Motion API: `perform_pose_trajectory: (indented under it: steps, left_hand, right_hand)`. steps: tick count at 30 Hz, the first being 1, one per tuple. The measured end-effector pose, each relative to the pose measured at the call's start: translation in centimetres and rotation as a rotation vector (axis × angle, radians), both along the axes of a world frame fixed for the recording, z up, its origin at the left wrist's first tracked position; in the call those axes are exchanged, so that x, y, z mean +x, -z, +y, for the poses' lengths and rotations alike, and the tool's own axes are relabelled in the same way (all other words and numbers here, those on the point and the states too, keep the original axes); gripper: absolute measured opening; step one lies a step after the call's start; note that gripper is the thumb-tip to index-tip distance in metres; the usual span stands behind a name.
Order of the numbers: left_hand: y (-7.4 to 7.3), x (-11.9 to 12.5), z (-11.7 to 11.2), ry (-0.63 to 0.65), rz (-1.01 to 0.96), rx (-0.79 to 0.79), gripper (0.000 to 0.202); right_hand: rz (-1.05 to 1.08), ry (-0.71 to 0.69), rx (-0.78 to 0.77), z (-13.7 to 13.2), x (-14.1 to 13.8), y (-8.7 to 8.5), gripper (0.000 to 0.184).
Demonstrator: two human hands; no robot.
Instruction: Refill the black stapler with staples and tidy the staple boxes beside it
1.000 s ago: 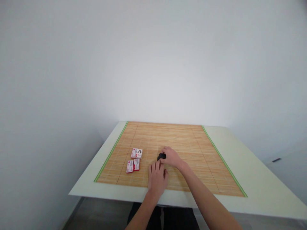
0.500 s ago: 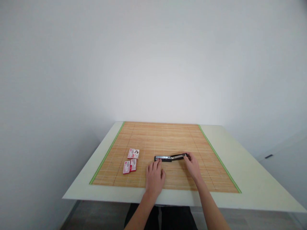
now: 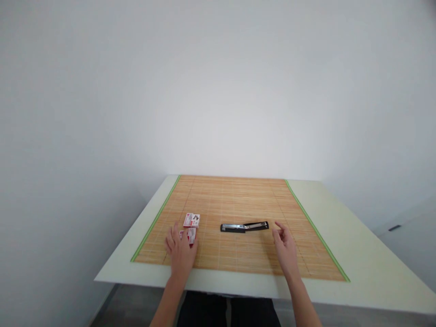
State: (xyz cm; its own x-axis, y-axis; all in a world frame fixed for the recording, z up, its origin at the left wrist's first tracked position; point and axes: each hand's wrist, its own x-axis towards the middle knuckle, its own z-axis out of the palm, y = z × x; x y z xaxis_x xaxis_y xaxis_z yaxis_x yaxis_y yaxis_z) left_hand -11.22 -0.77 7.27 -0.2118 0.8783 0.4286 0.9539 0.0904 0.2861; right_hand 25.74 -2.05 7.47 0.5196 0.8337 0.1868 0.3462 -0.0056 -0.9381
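A black stapler [image 3: 233, 228] lies opened out flat on the bamboo mat, its metal magazine showing. My right hand [image 3: 286, 250] is just to the right of it, off the stapler, with slightly curled fingers apart and nothing in them. Over the nearer pair of small red-and-white boxes [image 3: 191, 234] is my left hand [image 3: 181, 252], fingers spread; it partly hides them, and whether it touches them I cannot tell. Just beyond lies another pair of red-and-white boxes [image 3: 191, 220], one with a stapler picture.
The bamboo mat [image 3: 235, 195] with green edges covers the middle of a white table [image 3: 361, 263]. A plain white wall [image 3: 231, 113] stands behind the table's far edge. My legs [image 3: 228, 311] are under the front edge.
My left hand has left the stapler and moved left to the boxes. My right hand has let go of the stapler's end and drawn back to the right. The stapler stays opened out.
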Motion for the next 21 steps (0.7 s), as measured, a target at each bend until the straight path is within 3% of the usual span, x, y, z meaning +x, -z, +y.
perform_pose_trajectory:
  steps: [3, 6, 12, 16, 21]
  left_hand:
    - [0.5, 0.8, -0.5, 0.113, 0.013, -0.023, 0.033]
    - [1.2, 2.4, -0.8, 0.300, -0.042, -0.085, 0.040]
    - [1.4, 6.7, -0.1, 0.728, -0.222, -0.244, 0.052]
    - [1.5, 9.0, 0.4, 0.825, -0.323, -0.261, 0.065]
    - [1.6, 10.5, 0.5, 0.846, -0.357, -0.278, 0.072]
  right_hand:
    - [-0.021, -0.041, -0.014, -1.0, -1.2, -0.2, 0.057]
    - [0.008, -0.181, -0.089, -1.8, -3.2, 0.8, 0.049]
    - [0.458, -0.588, -0.438, -2.7, -7.2, 3.3, 0.051]
    - [0.644, -0.655, -0.488, -3.1, -7.5, 2.3, 0.046]
    - [0.817, -0.726, -0.549, -3.5, -5.5, 0.6, 0.044]
